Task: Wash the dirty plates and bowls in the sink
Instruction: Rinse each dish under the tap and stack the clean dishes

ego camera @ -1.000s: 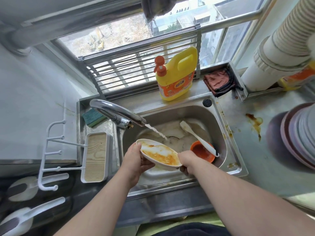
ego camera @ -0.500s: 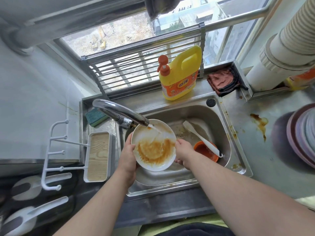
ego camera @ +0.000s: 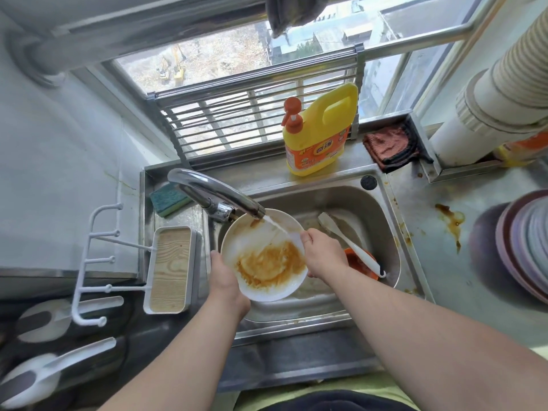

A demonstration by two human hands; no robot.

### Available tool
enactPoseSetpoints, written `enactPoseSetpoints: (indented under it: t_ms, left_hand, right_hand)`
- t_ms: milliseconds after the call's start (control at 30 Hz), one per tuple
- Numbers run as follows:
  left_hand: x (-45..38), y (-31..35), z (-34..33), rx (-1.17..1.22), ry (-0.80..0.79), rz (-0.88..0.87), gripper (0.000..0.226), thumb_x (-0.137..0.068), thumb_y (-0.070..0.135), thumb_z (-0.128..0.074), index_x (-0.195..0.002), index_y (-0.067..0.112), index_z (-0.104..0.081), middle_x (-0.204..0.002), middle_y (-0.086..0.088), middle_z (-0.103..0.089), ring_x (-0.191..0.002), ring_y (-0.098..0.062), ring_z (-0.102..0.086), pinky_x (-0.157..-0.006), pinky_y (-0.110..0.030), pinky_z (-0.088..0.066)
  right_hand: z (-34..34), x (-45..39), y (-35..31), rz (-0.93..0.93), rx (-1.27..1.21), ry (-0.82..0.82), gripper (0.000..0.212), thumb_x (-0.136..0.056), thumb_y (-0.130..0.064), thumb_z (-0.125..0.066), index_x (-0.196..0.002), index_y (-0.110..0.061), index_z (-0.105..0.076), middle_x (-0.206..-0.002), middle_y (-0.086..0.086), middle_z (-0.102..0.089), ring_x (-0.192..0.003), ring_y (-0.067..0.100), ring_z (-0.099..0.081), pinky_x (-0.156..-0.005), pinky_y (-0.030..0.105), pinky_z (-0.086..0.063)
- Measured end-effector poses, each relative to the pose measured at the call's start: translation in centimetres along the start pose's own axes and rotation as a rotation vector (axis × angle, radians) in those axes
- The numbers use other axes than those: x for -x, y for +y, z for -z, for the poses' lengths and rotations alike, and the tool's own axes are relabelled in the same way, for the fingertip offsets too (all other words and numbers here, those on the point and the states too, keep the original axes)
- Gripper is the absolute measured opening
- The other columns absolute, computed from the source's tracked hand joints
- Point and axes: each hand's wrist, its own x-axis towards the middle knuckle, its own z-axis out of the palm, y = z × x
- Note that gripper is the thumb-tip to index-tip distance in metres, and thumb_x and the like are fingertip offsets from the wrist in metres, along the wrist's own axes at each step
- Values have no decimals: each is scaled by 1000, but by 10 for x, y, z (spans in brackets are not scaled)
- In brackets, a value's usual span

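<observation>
A white plate [ego camera: 255,238] smeared with orange-brown sauce is tilted toward me over the steel sink [ego camera: 373,200]. My left hand [ego camera: 225,277] grips its lower left rim and my right hand [ego camera: 323,253] grips its right rim. Water runs from the chrome faucet [ego camera: 216,194] onto the plate's upper edge. An orange bowl [ego camera: 360,261] lies in the sink to the right, with a white spatula [ego camera: 350,243] resting across it.
A yellow detergent bottle [ego camera: 320,132] stands behind the sink, a green sponge [ego camera: 169,200] to the left of the faucet, a reddish cloth [ego camera: 388,146] at the back right. Stacked plates [ego camera: 527,247] sit on the stained right counter. A white tray [ego camera: 172,268] with hooks lies to the left.
The plate went from lying low and nearly flat to being raised and tilted up under the faucet stream. My right hand slid up its right rim.
</observation>
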Motion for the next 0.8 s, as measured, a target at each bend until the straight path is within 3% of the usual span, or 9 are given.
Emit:
enactPoseSetpoints:
  t_ms: [167, 533, 667, 800]
  left_hand:
    - [10, 1, -13, 47, -21, 61, 78, -104, 73, -18, -124, 19, -71, -121, -18, -74, -114, -41, -66, -79, -48, -55]
    - [16, 17, -8, 187, -9, -59, 66, -100, 70, -31, -113, 24, -77, -121, -11, -76, -114, -37, -67, -93, -47, -54]
    - [22, 24, -5, 229, -30, -72, 63, -103, 64, -30, -113, 22, -77, -109, -12, -79, -108, -36, -68, -85, -43, -54]
    - [18, 19, 0, 269, -39, -77, 62, -105, 52, -34, -74, 23, -79, -88, -7, -78, -101, -34, -67, -84, -42, -54]
  right_hand:
    - [16, 2, -5, 67, 126, 83, 45, -108, -59, -27, -84, -30, -51, -86, -2, -64, -76, 28, -70, -76, 48, -62]
    - [10, 0, -27, 108, 121, 77, 44, -108, -56, -30, -91, -23, -54, -95, 5, -67, -81, 35, -71, -81, 45, -59]
    - [-1, 5, -36, 166, 119, 132, 46, -109, -56, -26, -93, -24, -54, -91, 3, -63, -89, 35, -61, -79, 41, -47]
    - [2, 12, -43, 205, 160, 188, 46, -110, -57, -22, -88, -24, -47, -88, 2, -59, -89, 33, -54, -72, 44, -42]
